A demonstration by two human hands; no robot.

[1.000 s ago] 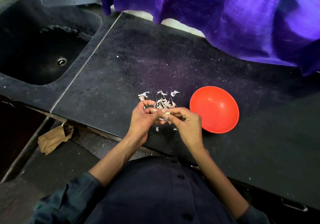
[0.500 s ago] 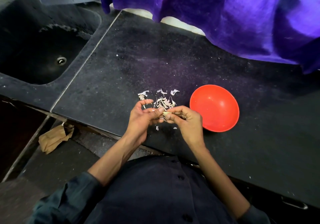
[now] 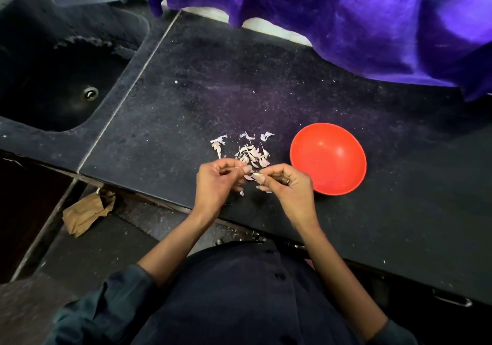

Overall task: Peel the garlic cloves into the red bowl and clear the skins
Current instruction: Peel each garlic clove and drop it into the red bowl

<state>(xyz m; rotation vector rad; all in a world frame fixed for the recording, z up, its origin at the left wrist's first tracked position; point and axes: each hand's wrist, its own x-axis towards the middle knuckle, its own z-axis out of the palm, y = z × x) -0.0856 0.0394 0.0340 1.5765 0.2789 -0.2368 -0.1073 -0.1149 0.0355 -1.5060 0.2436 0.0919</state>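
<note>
I see the right hand (image 3: 286, 184) pinching a garlic clove (image 3: 257, 176) just left of the red bowl (image 3: 328, 159); the left hand (image 3: 217, 182) pinches its skin. I'd worry the clove slips onto the skins (image 3: 251, 154).

A dark speckled stone counter (image 3: 186, 83) carries a red bowl (image 3: 328, 158), which stands upright toward its near edge. Just left of the bowl lies a loose heap of pale garlic skins (image 3: 251, 154), with a few stray flakes scattered nearer the edge; the smallest may be mere crumbs.
</note>
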